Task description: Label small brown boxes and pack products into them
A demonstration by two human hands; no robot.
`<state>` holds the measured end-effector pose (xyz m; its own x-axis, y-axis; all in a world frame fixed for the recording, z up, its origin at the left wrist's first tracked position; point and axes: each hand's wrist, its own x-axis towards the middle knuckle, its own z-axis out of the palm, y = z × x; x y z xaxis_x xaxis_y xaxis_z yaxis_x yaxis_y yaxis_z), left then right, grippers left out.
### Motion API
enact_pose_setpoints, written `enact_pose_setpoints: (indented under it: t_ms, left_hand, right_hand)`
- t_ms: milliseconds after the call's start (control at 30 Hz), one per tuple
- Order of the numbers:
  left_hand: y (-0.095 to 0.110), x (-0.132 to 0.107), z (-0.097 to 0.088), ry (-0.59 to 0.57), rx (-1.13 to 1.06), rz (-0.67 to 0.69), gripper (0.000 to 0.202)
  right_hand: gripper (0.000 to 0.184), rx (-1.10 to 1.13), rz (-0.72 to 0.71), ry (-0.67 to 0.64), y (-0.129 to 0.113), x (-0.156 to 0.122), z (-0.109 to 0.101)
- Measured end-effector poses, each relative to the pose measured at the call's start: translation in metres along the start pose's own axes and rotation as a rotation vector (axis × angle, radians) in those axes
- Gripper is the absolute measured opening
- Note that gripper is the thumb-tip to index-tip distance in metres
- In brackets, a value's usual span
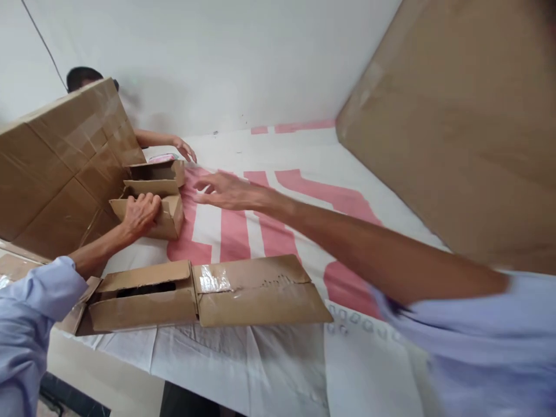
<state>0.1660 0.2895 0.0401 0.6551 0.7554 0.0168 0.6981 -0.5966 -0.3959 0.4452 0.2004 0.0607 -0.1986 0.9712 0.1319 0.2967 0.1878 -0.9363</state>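
Note:
My left hand [141, 214] is closed over the near edge of a small open cardboard box [167, 223], its fingers curled in over the wall. Right behind that box stands a second small open carton [158, 169]. My right hand [223, 190] reaches in from the right above the cloth, fingers stretched and apart, with nothing in it. It is near the right side of the two boxes, not touching them. The inside of the box under my left hand is mostly hidden.
Large taped cartons [65, 168] rise at the left; a person's hand [185, 149] rests behind them. Two longer boxes [260, 292] lie along the table's front edge. A big cardboard panel [456, 133] stands right. Red-and-white cloth [234, 231] covers the table.

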Motion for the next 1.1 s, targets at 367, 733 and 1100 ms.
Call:
enact_pose_setpoints:
  t_ms: [367, 733, 1100]
  left_hand:
    - [-0.007, 0.048, -0.01, 0.094, -0.098, -0.03, 0.041]
    - [0.027, -0.118, -0.102, -0.117, -0.575, 0.172, 0.096]
    - [0.057, -0.212, -0.06, -0.047, -0.284, 0.142, 0.075]
  right_hand:
    - [0.115, -0.655, 0.222, -0.269, -0.002, -0.227, -0.009]
    - [0.086, -0.787, -0.043, -0.052, 0.045, -0.215, 0.028]
    - [0.094, -0.72, -0.151, 0.095, 0.028, -0.293, 0.079]
